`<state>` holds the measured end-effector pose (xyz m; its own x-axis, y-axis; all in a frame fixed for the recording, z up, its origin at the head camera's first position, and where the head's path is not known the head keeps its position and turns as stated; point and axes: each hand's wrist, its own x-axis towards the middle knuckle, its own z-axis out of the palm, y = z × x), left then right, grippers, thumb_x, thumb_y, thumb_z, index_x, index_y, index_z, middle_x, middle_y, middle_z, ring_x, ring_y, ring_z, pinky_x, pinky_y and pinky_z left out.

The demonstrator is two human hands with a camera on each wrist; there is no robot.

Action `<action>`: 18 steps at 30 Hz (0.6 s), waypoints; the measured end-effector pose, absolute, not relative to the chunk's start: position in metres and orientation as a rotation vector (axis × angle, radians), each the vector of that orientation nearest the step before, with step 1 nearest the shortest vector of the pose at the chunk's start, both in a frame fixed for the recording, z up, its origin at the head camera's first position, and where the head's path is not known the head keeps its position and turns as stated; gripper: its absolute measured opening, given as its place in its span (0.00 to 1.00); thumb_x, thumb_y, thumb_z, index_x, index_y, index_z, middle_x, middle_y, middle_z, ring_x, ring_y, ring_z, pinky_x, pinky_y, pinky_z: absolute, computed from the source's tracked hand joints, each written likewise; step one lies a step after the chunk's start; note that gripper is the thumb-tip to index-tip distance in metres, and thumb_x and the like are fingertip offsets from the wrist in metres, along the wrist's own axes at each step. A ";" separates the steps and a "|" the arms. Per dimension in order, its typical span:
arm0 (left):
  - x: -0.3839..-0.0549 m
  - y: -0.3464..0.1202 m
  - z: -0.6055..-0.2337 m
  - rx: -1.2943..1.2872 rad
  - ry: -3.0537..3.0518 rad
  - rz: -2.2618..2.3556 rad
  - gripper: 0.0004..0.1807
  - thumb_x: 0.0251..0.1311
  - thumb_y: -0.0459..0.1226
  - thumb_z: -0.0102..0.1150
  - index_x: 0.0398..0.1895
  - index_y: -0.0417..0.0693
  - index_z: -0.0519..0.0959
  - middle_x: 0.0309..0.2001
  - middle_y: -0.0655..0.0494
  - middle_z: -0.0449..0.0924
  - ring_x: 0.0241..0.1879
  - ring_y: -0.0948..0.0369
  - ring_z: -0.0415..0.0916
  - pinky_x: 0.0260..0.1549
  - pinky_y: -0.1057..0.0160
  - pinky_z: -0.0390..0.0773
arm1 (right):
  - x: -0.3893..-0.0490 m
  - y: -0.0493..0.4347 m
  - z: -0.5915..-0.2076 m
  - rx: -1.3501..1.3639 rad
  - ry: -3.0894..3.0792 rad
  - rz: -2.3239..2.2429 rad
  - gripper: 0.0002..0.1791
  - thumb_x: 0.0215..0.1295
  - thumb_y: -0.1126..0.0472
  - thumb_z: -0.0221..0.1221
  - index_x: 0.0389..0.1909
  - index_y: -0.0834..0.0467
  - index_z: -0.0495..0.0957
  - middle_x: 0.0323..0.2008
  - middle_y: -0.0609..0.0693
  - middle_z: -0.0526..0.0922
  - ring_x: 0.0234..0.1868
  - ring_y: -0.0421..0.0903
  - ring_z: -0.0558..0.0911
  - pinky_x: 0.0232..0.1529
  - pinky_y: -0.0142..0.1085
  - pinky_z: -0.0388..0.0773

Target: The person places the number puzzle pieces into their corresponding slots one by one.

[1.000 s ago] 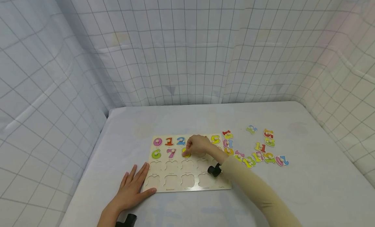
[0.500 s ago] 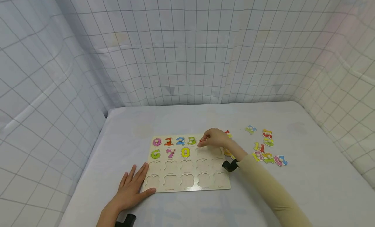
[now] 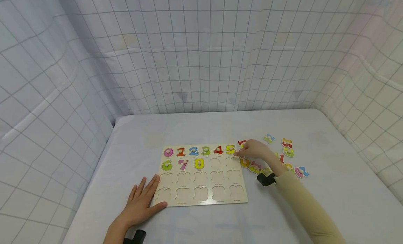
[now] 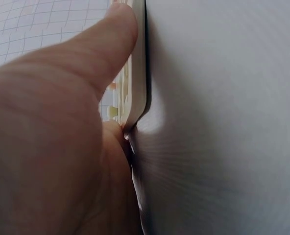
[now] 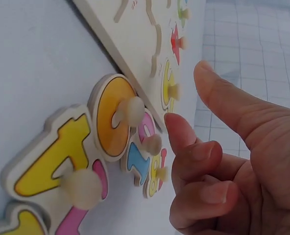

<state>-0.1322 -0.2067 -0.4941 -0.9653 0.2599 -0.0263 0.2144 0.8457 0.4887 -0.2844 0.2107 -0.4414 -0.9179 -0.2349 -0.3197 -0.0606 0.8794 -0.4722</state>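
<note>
A pale wooden number puzzle board [image 3: 206, 183] lies on the table, with knobbed number pieces 0 to 8 in its upper two rows; other recesses are bare. My left hand [image 3: 140, 205] rests with fingers spread beside the board's left edge, its thumb [image 4: 120, 29] touching the lower-left corner. Just off the board's upper right, my right hand [image 3: 255, 149] hovers over loose pieces. Thumb and index finger are apart and nothing is between them. Nearest it lie an orange number piece [image 5: 108, 127], a pink-and-blue 10 [image 5: 139, 156] and a yellow-and-pink piece [image 5: 52, 159].
Farther right lie a blue-and-green piece [image 3: 269, 138], a red-and-yellow 15 [image 3: 287, 143], a green-and-yellow piece [image 3: 288, 152] and a pink-and-blue piece [image 3: 301, 172]. Grid-patterned white curtains [image 3: 201, 62] enclose the table's back and sides.
My right hand has left the yellow 8, which sits in its recess, and moved right across the board to the loose pieces. The left hand stays in place.
</note>
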 end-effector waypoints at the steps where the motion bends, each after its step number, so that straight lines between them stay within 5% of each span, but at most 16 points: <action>1: -0.133 -0.207 -0.497 0.385 2.939 0.760 0.52 0.53 0.64 0.57 0.74 0.45 0.53 0.72 0.44 0.52 0.71 0.41 0.35 0.63 0.39 0.31 | -0.283 0.212 -0.441 -0.205 2.680 -0.642 0.29 0.55 0.38 0.64 0.10 0.54 0.67 0.12 0.43 0.62 0.15 0.40 0.60 0.18 0.32 0.55; 8: -0.134 -0.213 -0.511 0.415 2.957 0.763 0.52 0.53 0.66 0.54 0.76 0.51 0.49 0.72 0.46 0.51 0.72 0.45 0.31 0.64 0.43 0.26 | -0.273 0.220 -0.446 -0.128 2.645 -0.595 0.29 0.56 0.40 0.64 0.09 0.55 0.67 0.09 0.43 0.62 0.12 0.40 0.61 0.16 0.31 0.55; 18: -0.131 -0.207 -0.496 0.393 2.938 0.784 0.52 0.53 0.63 0.58 0.74 0.44 0.54 0.72 0.44 0.53 0.71 0.41 0.35 0.62 0.38 0.31 | -0.263 0.219 -0.451 -0.072 2.649 -0.595 0.30 0.54 0.39 0.65 0.08 0.55 0.67 0.08 0.45 0.64 0.10 0.41 0.63 0.14 0.31 0.55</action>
<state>-0.1314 -0.2066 -0.4960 -0.9643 0.2649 -0.0069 0.2262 0.8364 0.4993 -0.2632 0.2188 -0.4506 -0.9094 -0.1395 -0.3918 0.0413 0.9070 -0.4190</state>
